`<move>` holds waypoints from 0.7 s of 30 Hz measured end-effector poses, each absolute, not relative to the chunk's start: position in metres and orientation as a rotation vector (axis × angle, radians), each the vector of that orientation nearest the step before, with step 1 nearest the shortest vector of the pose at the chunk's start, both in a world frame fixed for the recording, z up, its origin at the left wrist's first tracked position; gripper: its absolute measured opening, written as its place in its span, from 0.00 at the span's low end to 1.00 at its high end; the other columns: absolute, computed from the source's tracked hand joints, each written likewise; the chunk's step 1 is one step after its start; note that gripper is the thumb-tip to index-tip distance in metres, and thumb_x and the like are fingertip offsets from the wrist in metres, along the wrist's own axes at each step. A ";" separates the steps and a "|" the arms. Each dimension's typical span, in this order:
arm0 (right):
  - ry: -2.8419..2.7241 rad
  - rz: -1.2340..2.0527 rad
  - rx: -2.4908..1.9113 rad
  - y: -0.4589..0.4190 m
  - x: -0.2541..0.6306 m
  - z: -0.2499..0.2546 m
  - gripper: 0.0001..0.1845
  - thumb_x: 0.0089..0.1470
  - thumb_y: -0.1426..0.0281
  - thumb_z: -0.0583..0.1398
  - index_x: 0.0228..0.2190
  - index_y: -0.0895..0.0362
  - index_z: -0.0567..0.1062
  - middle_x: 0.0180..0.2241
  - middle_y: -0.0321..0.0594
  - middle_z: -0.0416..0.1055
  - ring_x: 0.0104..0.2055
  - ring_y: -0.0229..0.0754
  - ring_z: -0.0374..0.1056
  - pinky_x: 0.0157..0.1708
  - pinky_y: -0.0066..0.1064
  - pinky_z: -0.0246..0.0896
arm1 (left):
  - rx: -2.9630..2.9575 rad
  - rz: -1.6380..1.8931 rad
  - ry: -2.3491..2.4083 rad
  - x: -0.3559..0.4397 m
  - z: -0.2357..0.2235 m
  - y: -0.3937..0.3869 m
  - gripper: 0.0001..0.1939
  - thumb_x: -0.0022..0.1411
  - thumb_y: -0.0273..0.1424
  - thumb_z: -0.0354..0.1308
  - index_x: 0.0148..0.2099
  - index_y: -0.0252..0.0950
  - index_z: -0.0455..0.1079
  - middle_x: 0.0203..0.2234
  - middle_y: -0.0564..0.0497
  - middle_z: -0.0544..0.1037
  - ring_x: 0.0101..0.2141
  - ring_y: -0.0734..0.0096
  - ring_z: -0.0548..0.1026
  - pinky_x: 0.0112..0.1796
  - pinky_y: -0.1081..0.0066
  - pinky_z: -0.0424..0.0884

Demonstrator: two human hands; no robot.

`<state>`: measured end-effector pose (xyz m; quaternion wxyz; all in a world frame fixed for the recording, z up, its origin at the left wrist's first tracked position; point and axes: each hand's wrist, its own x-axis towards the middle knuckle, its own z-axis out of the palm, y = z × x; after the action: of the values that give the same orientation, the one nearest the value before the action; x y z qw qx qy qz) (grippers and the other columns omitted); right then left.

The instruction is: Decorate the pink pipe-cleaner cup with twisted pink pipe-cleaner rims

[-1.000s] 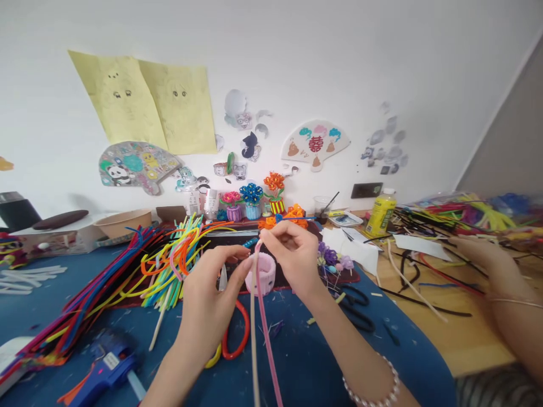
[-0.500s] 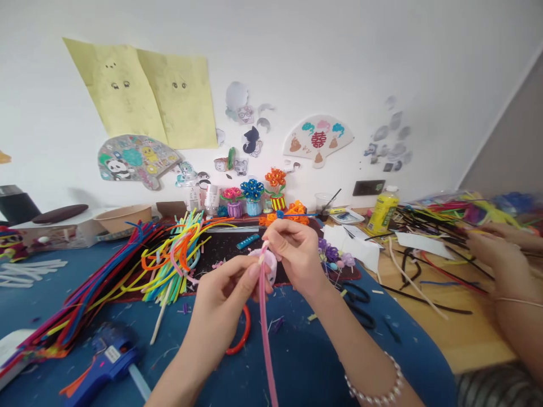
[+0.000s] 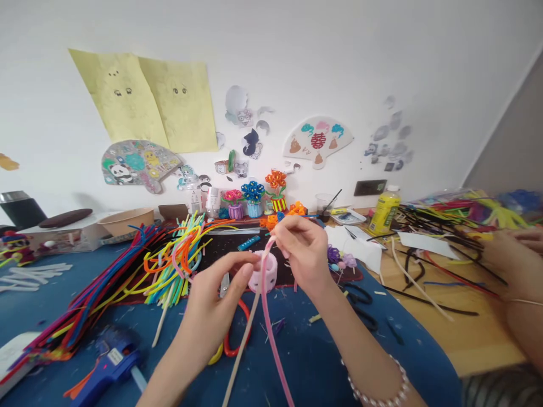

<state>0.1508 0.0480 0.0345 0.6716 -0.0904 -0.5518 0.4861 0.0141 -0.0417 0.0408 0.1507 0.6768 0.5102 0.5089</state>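
Note:
My right hand [image 3: 303,249] pinches the joined top end of two pipe cleaners, which hang down toward me. One is a pink pipe cleaner [image 3: 271,328]; the other is a cream pipe cleaner [image 3: 240,350]. Near their top the two look twisted together. My left hand [image 3: 220,294] is just left of them, thumb and forefinger apart, with nothing between them. Behind the strands stands a small pale pink pot [image 3: 270,276] made of fuzzy stems. Red-handled scissors [image 3: 231,351] lie beneath, partly hidden by my left hand.
Bundles of coloured pipe cleaners [image 3: 172,265] lie at left, above a blue glue gun [image 3: 106,367]. Small flower pots [image 3: 254,209] line the wall. A yellow bottle [image 3: 385,212] stands right. A co-worker's hand [image 3: 504,254] is over the wooden table at far right.
Half a second ago my left fingers pinched the strands below my right hand; now they have let go. The cream strand has swung out to the left, and the pink pot shows again.

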 end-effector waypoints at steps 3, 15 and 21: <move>-1.231 0.986 -0.313 0.042 0.147 0.035 0.11 0.51 0.66 0.66 0.22 0.56 0.74 0.19 0.32 0.66 0.19 0.32 0.56 0.21 0.27 0.54 | 2.581 1.549 1.857 0.011 0.039 -0.042 0.09 0.61 0.35 0.60 0.42 0.37 0.73 0.33 0.49 0.81 0.33 0.64 0.77 0.35 0.69 0.66; -1.283 1.279 -0.238 0.046 0.151 0.035 0.11 0.48 0.63 0.67 0.24 0.57 0.75 0.20 0.33 0.67 0.18 0.31 0.53 0.20 0.27 0.49 | 1.869 1.462 1.446 0.030 0.035 -0.045 0.07 0.64 0.33 0.55 0.36 0.35 0.71 0.24 0.53 0.75 0.25 0.74 0.73 0.29 0.76 0.68; -1.151 1.662 -0.012 0.039 0.141 0.036 0.21 0.41 0.58 0.70 0.18 0.57 0.67 0.16 0.27 0.54 0.17 0.30 0.45 0.19 0.27 0.40 | 1.063 1.264 0.474 0.040 0.032 -0.041 0.13 0.57 0.35 0.64 0.28 0.33 0.66 0.18 0.58 0.60 0.18 0.83 0.58 0.21 0.81 0.59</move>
<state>0.1406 0.0387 0.0361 0.5311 -0.0051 -0.4825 0.6965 0.0395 -0.0407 0.0324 0.6531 0.4684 0.2091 0.5571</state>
